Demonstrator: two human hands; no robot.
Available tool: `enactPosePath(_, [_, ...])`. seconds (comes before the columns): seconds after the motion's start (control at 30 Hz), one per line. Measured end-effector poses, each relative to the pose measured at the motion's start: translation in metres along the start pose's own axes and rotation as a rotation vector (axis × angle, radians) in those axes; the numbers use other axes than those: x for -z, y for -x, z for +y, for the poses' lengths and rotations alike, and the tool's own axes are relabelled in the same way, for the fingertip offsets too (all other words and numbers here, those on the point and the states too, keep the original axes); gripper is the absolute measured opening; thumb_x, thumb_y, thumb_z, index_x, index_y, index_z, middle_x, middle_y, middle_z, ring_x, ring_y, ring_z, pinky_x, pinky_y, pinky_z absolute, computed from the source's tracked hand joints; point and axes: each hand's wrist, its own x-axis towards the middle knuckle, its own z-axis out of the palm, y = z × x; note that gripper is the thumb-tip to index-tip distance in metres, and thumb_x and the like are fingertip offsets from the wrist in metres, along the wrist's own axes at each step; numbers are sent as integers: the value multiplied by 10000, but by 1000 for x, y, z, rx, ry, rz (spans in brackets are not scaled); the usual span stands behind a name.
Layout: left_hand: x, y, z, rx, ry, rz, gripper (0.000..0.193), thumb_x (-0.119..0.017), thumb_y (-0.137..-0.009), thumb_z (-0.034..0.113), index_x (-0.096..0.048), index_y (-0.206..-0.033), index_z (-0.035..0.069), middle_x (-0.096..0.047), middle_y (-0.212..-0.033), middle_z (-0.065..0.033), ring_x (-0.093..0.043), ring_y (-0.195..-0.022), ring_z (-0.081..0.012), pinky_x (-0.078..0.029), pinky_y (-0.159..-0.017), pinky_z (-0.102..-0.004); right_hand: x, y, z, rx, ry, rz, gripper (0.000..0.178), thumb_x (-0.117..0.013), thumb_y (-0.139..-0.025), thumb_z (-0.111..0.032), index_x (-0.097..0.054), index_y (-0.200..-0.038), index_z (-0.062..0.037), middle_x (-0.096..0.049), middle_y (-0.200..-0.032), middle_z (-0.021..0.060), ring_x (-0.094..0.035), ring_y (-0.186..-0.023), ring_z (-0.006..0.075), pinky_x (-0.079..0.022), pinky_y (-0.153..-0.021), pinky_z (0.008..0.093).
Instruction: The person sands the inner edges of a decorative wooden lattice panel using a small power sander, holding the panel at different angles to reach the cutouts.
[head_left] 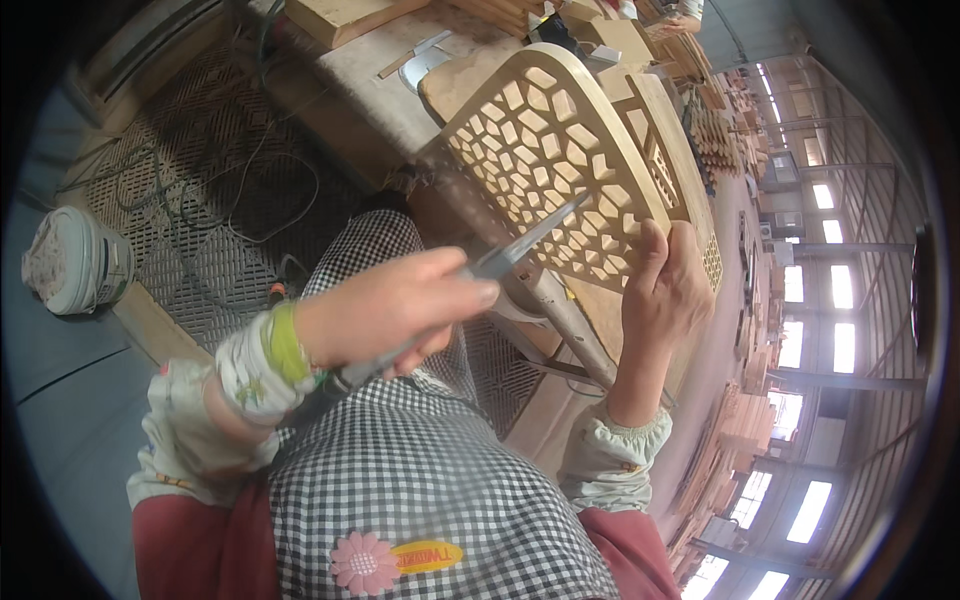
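My left hand [395,305] is closed round a long grey hand tool [505,258] with a tapered, pointed metal end, a little blurred. Its dark rear end [350,378] shows below the fist. The tip lies over a pale wooden lattice panel [585,205], full of angular cut-out holes and framed by a thick rounded rim; whether they touch I cannot tell. At the panel's lower right corner, my right hand [668,275] grips the rim, thumb on the near face and fingers going behind. The panel stands tilted at the workbench [375,85].
Another lattice wooden piece [655,140] sits behind the panel. A white bucket [85,260] stands at the left, near cables [265,215] on slatted floor mats [165,185]. Stacked wooden parts [720,145] lie farther off. Another person's hand [683,24] shows at the top.
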Motion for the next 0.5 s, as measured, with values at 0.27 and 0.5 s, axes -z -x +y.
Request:
enactPosePath(0.27, [-19,-15,-9,-27,-145,170,269,-577,-1106,314,-516,-1075,54,-564,-686,25,-511,-477,-41,-439,-427,-214,3,5,-5,45,26,21,509,-655,-1045,-488,-498,-764,-93,-548,-673,91,-572,-583,320,-413,-537,414])
enactPosePath(0.5, [-30,-41,-17,-207,-665,409,392,-676,-1043,342,-536,-1075,-22,-712,-831,-107,-695,-718,-221,-562,-680,-396,2,6,-5,45,15,7,499,-670,-1035,-467,-497,-765,-85,-551,-688,95,-575,-596,327,-415,-544,421])
